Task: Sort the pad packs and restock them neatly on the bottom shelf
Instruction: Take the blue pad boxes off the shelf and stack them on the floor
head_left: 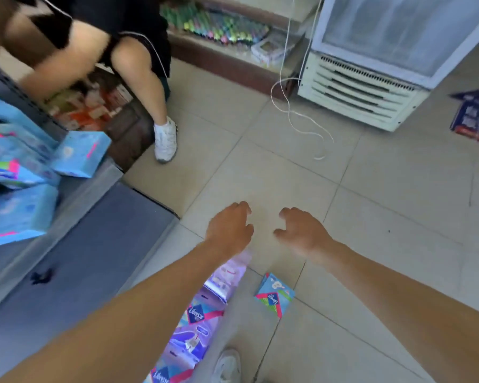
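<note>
My left hand (pixel 228 229) and my right hand (pixel 302 230) hover side by side over the bare tiled floor, fingers loosely spread, holding nothing. Below my left forearm several purple pad packs (pixel 194 327) lie in a row on the floor. A small blue pad pack (pixel 274 295) lies beside them, under my right forearm. Several light-blue pad packs (pixel 20 172) sit jumbled on the grey bottom shelf (pixel 100 230) at the left; one blue pack (pixel 80 154) leans at the shelf's edge.
Another person's legs and white shoe (pixel 165 139) are at the top left, by a low wooden shelf of goods (pixel 219 29). A white cooler (pixel 371 78) stands top right with a loose white cord (pixel 296 117) on the floor. A dark blue box (pixel 476 120) lies at far right.
</note>
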Available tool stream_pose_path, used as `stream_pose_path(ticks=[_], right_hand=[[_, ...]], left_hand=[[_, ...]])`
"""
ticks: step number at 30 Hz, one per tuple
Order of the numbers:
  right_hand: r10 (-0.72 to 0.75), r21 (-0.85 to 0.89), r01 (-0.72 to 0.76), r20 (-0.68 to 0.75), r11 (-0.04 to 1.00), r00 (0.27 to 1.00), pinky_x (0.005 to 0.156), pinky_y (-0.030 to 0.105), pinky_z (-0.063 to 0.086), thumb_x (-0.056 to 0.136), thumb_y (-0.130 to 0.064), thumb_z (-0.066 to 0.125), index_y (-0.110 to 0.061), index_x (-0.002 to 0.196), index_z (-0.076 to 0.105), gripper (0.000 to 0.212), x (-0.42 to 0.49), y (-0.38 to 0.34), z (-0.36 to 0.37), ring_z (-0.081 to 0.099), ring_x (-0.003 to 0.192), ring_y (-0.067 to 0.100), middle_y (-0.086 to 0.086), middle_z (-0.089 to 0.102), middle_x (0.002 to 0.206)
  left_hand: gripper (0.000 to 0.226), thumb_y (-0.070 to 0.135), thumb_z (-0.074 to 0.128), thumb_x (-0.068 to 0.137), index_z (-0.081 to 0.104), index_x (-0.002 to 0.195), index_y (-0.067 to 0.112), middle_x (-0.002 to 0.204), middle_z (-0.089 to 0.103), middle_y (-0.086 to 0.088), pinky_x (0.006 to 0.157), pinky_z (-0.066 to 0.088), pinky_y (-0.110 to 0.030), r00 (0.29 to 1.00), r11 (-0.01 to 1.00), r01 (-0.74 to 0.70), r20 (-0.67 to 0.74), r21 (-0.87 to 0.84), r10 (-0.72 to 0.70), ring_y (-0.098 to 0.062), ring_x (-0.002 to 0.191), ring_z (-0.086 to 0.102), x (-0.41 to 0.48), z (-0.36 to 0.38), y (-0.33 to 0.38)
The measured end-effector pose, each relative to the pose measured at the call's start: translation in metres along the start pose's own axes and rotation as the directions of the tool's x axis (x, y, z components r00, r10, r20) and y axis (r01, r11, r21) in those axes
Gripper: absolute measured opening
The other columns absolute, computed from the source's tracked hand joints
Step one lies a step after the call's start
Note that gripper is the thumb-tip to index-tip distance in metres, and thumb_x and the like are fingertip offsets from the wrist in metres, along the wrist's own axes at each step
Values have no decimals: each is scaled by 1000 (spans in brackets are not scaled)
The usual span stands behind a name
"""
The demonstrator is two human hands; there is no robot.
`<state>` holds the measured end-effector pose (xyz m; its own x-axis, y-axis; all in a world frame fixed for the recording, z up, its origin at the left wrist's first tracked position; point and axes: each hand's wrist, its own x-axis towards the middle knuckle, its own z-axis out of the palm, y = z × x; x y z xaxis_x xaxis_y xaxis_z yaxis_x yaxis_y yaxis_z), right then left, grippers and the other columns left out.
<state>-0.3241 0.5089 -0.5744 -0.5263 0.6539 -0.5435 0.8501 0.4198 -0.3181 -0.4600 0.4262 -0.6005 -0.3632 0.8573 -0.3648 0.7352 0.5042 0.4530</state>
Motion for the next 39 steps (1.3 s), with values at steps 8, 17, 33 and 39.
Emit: stream_pose_path(ticks=[8, 17, 33, 39], right_hand=[[-190, -60, 193, 57, 979, 980, 97, 34, 46, 90, -21, 51, -6, 128, 50, 41, -19, -126, -33, 52, 121, 28, 10, 54, 133], [-399, -87, 416, 162, 905, 902, 52, 27, 29, 83, -17, 53, -11, 70, 38, 21, -29, -266, 46, 49, 76, 26, 3, 45, 73], [-457, 60, 455, 209, 888, 864, 53, 34, 36, 83, -13, 53, -8, 77, 45, 11, -50, -507, 179, 41, 61, 21, 4, 40, 70], [-423, 290, 385, 78, 876, 903, 41, 27, 19, 84, -18, 56, -16, 60, 22, 42, -41, -593, 213, 23, 48, 17, 1, 24, 58]], left_hand=[[30, 26, 47, 95, 51, 124, 17, 123, 58, -2, 92, 47, -37, 978, 984, 180, -112, 3, -178, -25, 109, 57, -78, -102, -53], [22, 27, 51, 92, 58, 112, 20, 105, 66, 2, 86, 49, -34, 825, 858, 463, -245, -223, -509, -25, 100, 61, -194, -132, -209], [26, 18, 52, 86, 61, 110, 18, 105, 66, -3, 73, 47, -33, 592, 679, 644, -334, -351, -734, -29, 92, 56, -300, -203, -483], [37, 16, 59, 85, 53, 121, 8, 122, 59, -11, 90, 41, -36, 520, 656, 623, -401, -426, -754, -34, 113, 53, -298, -223, -551]])
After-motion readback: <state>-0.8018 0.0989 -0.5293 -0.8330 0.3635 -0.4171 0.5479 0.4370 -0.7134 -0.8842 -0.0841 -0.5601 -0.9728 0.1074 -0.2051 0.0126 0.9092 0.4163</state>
